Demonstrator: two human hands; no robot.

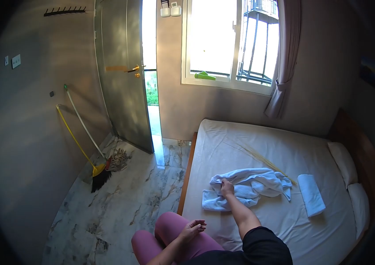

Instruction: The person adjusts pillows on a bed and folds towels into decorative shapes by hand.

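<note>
My right hand (227, 188) is closed on a crumpled white towel (254, 184) that lies on the bed, pinching it near its left end. One flat part of the towel spreads toward the left edge of the bed, and the rest is bunched to the right. Above my lap, my left hand (195, 227) hangs with its fingers loosely bent and slightly apart, holding nothing. A rolled or folded white towel (311, 195) lies to the right of the crumpled one. Behind both towels is a thin, yellowish, straw-like bundle (265, 161).
The bed (223, 137) has a pale sheet, two pillows (343, 162) and a wooden headboard (362, 154). A yellow-handled broom (99, 170) and a mop (117, 160) lean on the left wall. The door (123, 75) stands ajar beside a window (212, 37) with a tied curtain (285, 62).
</note>
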